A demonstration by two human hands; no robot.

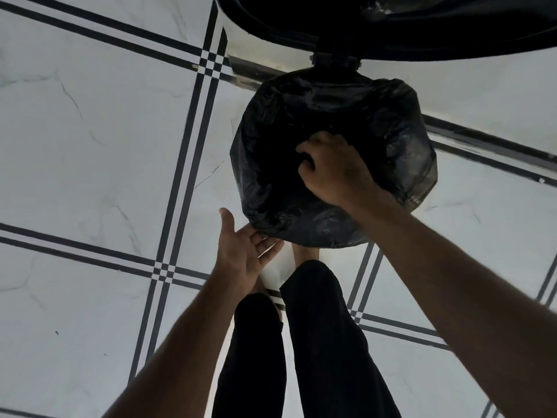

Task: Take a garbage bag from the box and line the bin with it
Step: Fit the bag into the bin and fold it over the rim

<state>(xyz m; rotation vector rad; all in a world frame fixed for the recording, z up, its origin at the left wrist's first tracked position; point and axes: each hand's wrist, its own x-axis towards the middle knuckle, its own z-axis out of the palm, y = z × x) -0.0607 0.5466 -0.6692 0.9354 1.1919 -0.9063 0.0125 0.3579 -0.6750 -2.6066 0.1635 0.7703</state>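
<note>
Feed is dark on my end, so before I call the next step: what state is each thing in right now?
garbage bag: black, draped over the bin's rim, wrinkled, mouth open.
bin lid: raised, hinged at the far side.
right hand: inside the bag's mouth, fingers curled on the plastic.
left hand: open, palm up, fingertips at the bag's near edge.
tiled floor: white marble look, dark stripes.
</note>
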